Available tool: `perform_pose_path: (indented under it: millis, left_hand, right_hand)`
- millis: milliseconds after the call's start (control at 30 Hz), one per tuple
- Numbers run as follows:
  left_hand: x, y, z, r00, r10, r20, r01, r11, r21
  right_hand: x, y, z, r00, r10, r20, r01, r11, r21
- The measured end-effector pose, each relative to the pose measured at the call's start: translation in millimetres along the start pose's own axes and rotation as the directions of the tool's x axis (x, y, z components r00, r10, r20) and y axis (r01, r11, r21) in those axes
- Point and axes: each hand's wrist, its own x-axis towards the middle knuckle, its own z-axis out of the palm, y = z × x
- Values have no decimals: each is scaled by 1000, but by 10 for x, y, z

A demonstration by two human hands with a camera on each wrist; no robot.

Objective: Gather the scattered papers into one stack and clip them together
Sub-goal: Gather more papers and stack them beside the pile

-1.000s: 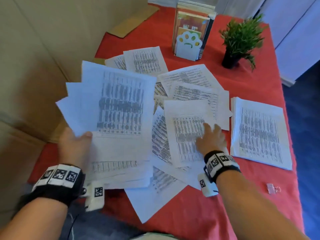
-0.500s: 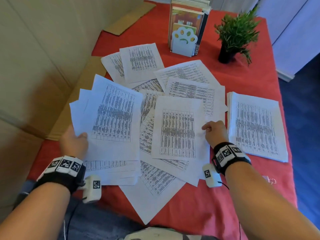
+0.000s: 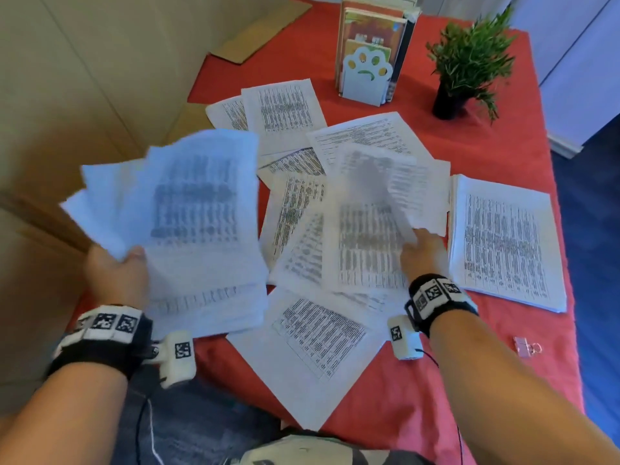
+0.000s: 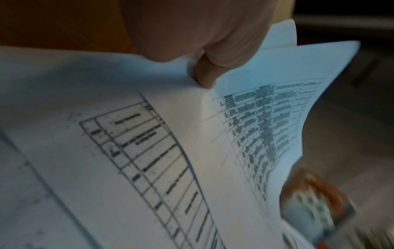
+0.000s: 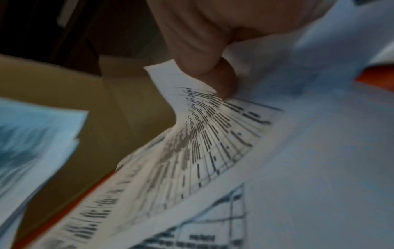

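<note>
Change since half a second ago: the fanned sheaf (image 3: 188, 209) in the left hand (image 3: 115, 276) has risen off the table and tilted up; one sheet (image 3: 365, 223) has lifted at its right edge under the right hand (image 3: 424, 251).

Left to right:

1. Left hand, at 9 o'clock of the paper spread. Thumb on top and fingers beneath, gripping the fanned sheaf at its lower left edge; the left wrist view shows the thumb (image 4: 205, 74) pressed onto the pages. Sheaf blurred, held clear of the red tablecloth (image 3: 436, 397).

2. Loose papers (image 3: 315, 333), centre. Overlapping printed tables lying flat on the cloth, reaching toward 12 o'clock.

3. Single sheet, centre right. Curled upward and blurred.

4. Right hand, at 3 o'clock of the spread. Thumb and finger (image 5: 226, 80) pinch the sheet's corner.

5. Squared stack (image 3: 506, 243), just right of that hand, flat on the cloth.

6. Binder clip (image 3: 525, 346), at 5 o'clock, near the table's right edge, apart from all paper.

7. Book holder (image 3: 367, 77) and potted plant (image 3: 466, 65), at 12 to 1 o'clock, far side.
</note>
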Motion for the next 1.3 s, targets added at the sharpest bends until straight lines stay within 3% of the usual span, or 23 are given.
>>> perform_pose_path:
  millis: [67, 167, 333, 500, 633, 700, 800, 867, 967, 1133, 1233, 1300]
  left_hand:
    - [119, 53, -152, 999, 6, -51, -7, 1000, -7]
    - [137, 134, -232, 996, -86, -19, 88, 984, 156]
    - [-123, 68, 122, 959, -159, 235, 136, 985, 109]
    - [-280, -253, 513, 860, -284, 424, 227, 957, 180]
    - [-323, -406, 651, 829, -356, 430, 335, 934, 128]
    - [-353, -416, 647, 851, -371, 370, 362, 927, 98]
    - [-286, -401, 586, 873, -375, 313, 389, 921, 20]
    - [-211, -432, 567, 871, -356, 338, 384, 923, -17]
    - [-228, -462, 596, 842, -306, 444, 336, 942, 11]
    - [-369, -433, 660, 757, -334, 561, 432, 901, -46]
    - [-342, -678, 801, 731, -419, 538, 500, 866, -5]
    - [-384, -739, 861, 735, -433, 523, 510, 860, -5]
  right_hand:
    - [76, 2, -173, 998, 4, -68, -1, 999, 46]
    - [164, 32, -321, 992, 30, -126, -6, 983, 183]
    - [3, -3, -261, 988, 112, -102, -53, 884, 465]
    - [-200, -48, -161, 974, 215, -74, -114, 743, 660]
    - [-456, -170, -118, 982, 123, -142, -29, 846, 532]
    - [-486, -184, -131, 979, 39, -198, 52, 900, 432]
    - [-412, -246, -237, 952, -17, -306, 156, 886, 437]
    - [-359, -336, -317, 940, -9, -340, 182, 858, 480]
    - [-383, -490, -320, 974, 13, -225, 111, 841, 530]
    - [-767, -404, 153, 997, 74, -21, -51, 845, 532]
    - [-987, -272, 445, 981, 138, 134, -185, 867, 464]
    - [-1086, -229, 563, 974, 104, 203, -171, 923, 344]
